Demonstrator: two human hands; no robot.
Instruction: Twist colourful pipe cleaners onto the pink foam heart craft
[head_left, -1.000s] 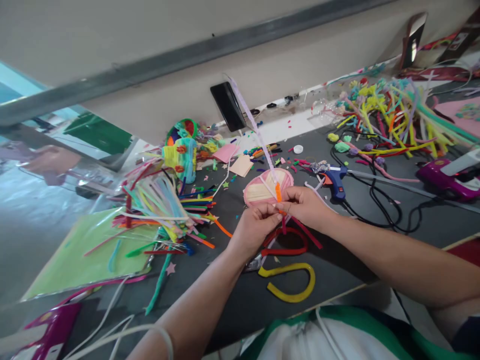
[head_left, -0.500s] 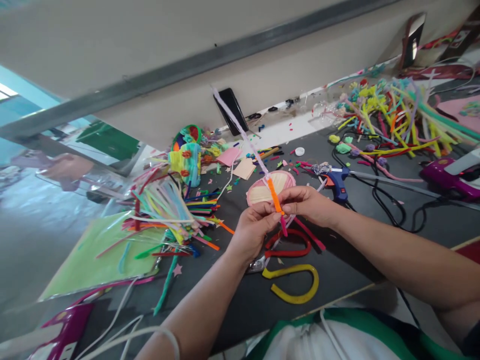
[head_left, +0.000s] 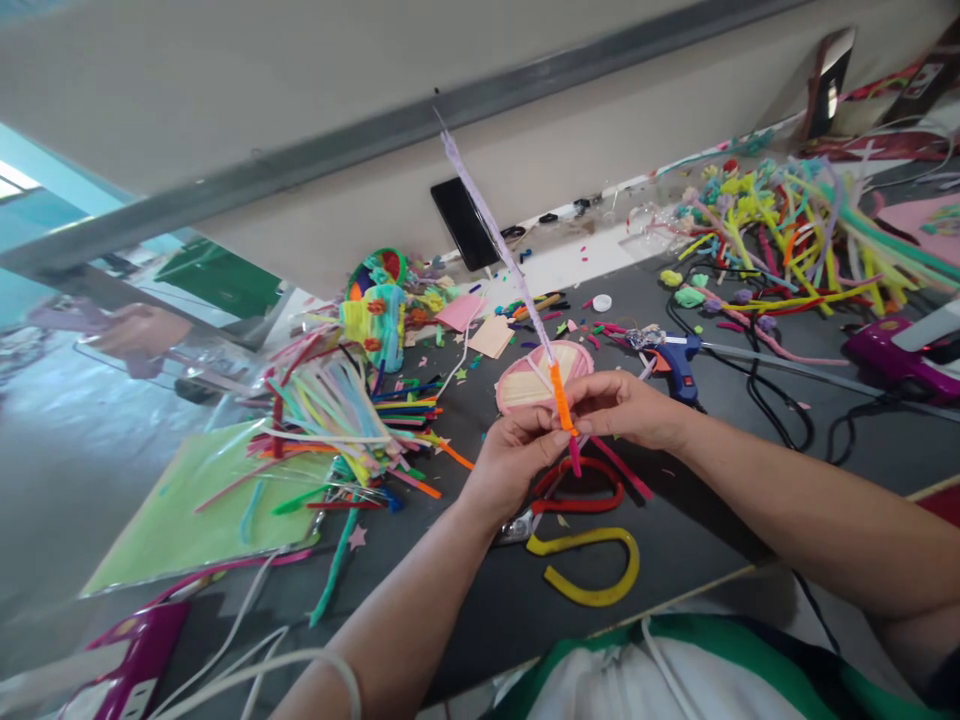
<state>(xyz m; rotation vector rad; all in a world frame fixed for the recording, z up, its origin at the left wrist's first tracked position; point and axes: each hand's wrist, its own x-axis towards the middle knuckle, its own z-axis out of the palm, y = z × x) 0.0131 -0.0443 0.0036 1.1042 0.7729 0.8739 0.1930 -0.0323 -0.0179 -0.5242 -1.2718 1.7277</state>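
Both my hands meet over the dark table, pinching an orange pipe cleaner piece (head_left: 561, 395). My left hand (head_left: 514, 455) grips its lower end from the left, and my right hand (head_left: 630, 408) holds it from the right. A long lilac pipe cleaner (head_left: 495, 235) rises from the orange part, leaning up to the left. A short magenta tip (head_left: 575, 457) sticks out below my fingers. Behind my hands lies a pink-edged oval piece (head_left: 517, 385). Scissors with one red handle (head_left: 611, 502) and one yellow handle (head_left: 634, 565) lie just below my hands.
Bundled pipe cleaners (head_left: 337, 410) lie left, beside a green sheet (head_left: 195, 500). A blue glue gun (head_left: 681, 368) with black cable is at right, near another pipe cleaner heap (head_left: 795, 240). A black phone (head_left: 463, 225) leans on the wall. Purple power strips (head_left: 142, 650) sit at left and right.
The lilac pipe cleaner has swung slightly to the right and stands steeper, its tip higher. The orange part has shifted a little right with my hands; both still hold it.
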